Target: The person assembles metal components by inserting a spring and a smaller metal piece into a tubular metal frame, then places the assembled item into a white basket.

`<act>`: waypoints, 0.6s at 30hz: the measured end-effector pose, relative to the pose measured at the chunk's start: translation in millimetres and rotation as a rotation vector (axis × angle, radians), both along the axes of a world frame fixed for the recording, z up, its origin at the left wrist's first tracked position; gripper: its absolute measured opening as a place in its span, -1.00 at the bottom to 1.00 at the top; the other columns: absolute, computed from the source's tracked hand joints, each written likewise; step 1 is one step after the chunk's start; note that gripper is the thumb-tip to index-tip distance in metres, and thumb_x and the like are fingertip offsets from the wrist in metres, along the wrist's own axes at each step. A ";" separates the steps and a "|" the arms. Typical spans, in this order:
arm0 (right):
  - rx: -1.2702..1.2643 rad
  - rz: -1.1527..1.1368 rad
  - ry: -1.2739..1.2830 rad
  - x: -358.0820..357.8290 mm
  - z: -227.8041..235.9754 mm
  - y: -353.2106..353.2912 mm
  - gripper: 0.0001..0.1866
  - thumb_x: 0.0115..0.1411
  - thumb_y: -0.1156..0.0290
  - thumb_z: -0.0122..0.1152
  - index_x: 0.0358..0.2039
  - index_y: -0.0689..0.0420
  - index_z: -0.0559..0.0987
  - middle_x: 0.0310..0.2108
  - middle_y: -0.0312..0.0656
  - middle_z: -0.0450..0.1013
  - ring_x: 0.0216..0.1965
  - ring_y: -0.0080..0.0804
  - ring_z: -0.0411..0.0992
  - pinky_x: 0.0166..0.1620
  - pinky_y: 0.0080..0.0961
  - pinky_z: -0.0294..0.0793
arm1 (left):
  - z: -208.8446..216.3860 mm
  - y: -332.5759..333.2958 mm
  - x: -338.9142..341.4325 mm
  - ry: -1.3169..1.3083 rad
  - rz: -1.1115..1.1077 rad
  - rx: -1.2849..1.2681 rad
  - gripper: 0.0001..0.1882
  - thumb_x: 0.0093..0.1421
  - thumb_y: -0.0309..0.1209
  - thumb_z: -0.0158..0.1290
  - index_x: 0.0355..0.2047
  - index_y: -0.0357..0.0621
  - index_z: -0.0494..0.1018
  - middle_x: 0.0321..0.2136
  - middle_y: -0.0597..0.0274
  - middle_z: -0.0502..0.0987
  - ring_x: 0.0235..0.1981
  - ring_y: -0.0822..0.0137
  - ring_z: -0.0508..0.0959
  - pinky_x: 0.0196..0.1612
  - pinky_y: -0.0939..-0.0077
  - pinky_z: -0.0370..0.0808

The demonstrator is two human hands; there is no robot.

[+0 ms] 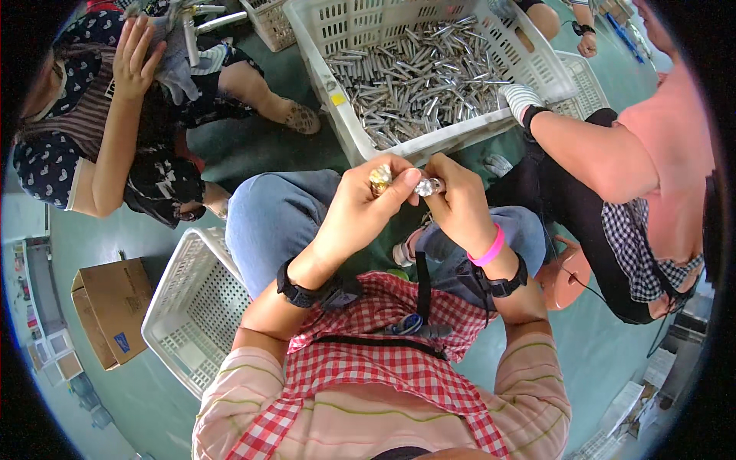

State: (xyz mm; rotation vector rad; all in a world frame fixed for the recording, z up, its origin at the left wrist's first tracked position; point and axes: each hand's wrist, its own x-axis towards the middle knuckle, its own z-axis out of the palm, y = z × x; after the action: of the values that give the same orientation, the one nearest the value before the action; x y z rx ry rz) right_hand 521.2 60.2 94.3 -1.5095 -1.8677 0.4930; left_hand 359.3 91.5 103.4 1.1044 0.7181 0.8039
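Note:
My left hand (356,203) and my right hand (464,195) meet in front of me, over my knees. The fingers of my left hand are closed round a shiny gold-coloured metal piece (379,179), partly hidden. Between the thumb and fingers of my right hand is a shiny silver metal piece (429,186), its end close to my left thumb tip. Whether the two pieces touch, I cannot tell. Just beyond my hands stands a large white plastic crate (452,143) holding a heap of slim silver metal tubes (429,80).
At my left a second white crate (172,326) stands on the floor near a brown cardboard box (115,310). One person (100,146) sits at the left. Another person (652,146) at the right reaches a striped glove (521,100) to the big crate's rim. A pink stool (566,276) stands beside me.

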 end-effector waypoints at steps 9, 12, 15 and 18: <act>-0.073 0.027 0.089 -4.8 2.7 -1.5 -0.87 -0.07 0.52 0.10 -0.52 0.24 0.34 -0.64 0.00 0.33 -0.56 0.00 0.35 -0.51 -0.30 0.28 | -5.4 -5.6 2.2 0.186 0.171 0.339 -0.88 0.13 -0.47 -0.03 -0.45 -0.30 0.36 -0.64 0.24 0.38 -0.59 0.53 0.31 -0.50 0.60 0.31; -0.171 0.027 0.216 -10.6 3.0 -3.6 -0.87 -0.05 0.51 0.09 -0.55 0.24 0.33 -0.69 0.01 0.26 -0.62 -0.01 0.29 -0.55 -0.35 0.23 | -4.4 -7.9 4.2 0.158 0.210 0.343 -0.90 0.12 -0.50 -0.03 -0.47 -0.29 0.35 -0.63 0.21 0.37 -0.59 0.51 0.32 -0.50 0.59 0.31; -0.149 0.043 0.264 -14.3 -0.7 -5.5 -0.85 -0.03 0.50 0.08 -0.56 0.25 0.31 -0.72 0.01 0.22 -0.66 -0.03 0.24 -0.57 -0.39 0.20 | -5.8 -10.5 7.9 0.155 0.277 0.482 -0.93 0.10 -0.54 -0.02 -0.49 -0.28 0.33 -0.62 0.18 0.37 -0.59 0.44 0.35 -0.49 0.57 0.32; -0.180 0.067 0.347 -18.7 -2.8 -6.8 -0.87 -0.02 0.51 0.07 -0.53 0.27 0.32 -0.70 0.03 0.22 -0.66 -0.02 0.21 -0.56 -0.41 0.21 | -7.9 -13.8 11.8 0.178 0.335 0.614 -0.94 0.07 -0.57 -0.01 -0.49 -0.28 0.33 -0.60 0.16 0.37 -0.60 0.33 0.38 -0.49 0.54 0.33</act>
State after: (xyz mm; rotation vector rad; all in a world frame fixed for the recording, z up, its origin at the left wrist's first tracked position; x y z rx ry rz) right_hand 502.4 53.4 91.5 -1.3725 -1.6388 0.9138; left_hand 371.1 77.7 95.5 1.6461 0.8437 1.2737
